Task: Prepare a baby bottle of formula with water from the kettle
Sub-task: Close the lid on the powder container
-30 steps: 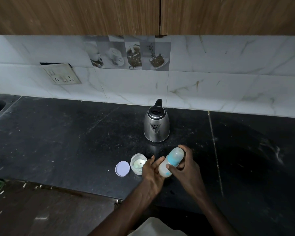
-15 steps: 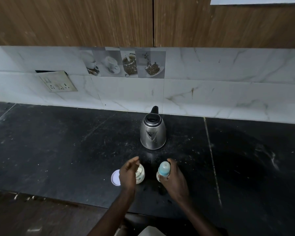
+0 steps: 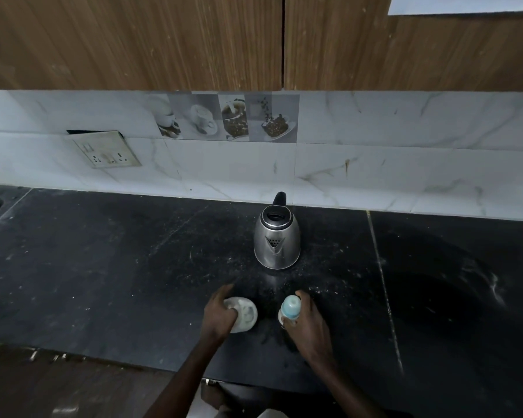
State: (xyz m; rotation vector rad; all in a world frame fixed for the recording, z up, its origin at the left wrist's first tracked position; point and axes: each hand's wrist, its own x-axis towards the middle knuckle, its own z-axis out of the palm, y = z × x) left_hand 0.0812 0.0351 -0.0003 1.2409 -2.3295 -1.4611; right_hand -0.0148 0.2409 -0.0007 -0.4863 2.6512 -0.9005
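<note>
Right hand (image 3: 307, 325) curled round the blue-capped baby bottle (image 3: 290, 309), which stands upright on the black countertop (image 3: 103, 282) in front of the steel kettle (image 3: 277, 239). Left hand (image 3: 218, 312) grips a small white container (image 3: 245, 318), blurred, just left of the bottle.

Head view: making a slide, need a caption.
The right hand holds the baby bottle, left hand grips the small white container, kettle behind them on the black counter.
</note>
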